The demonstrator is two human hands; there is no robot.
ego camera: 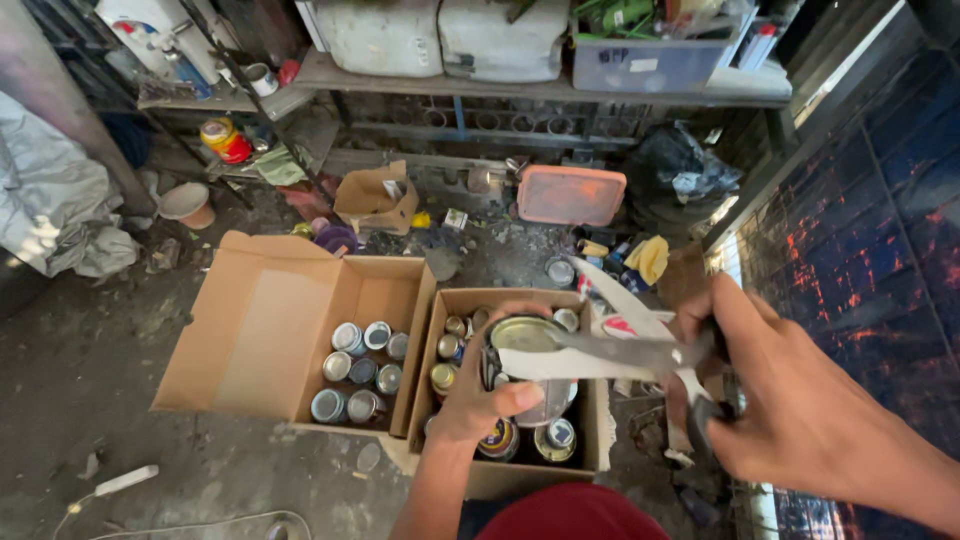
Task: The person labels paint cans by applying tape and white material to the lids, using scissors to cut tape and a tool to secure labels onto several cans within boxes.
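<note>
Here your left hand (478, 395) is wrapped around a can (528, 365), thumb across its side, holding it up over the right box (520, 470), which is packed with more cans. Your right hand (800, 410) is closed on the handles of a pair of shears (620, 350), whose blades stand open with the tips at the can's rim. Just beside it on the left sits the left box (250, 330), flap open, with a smaller cluster of cans (360, 375) in its right half. Behind both, on the dirty floor, lie a small carton (372, 200) and an orange tray (570, 195).
</note>
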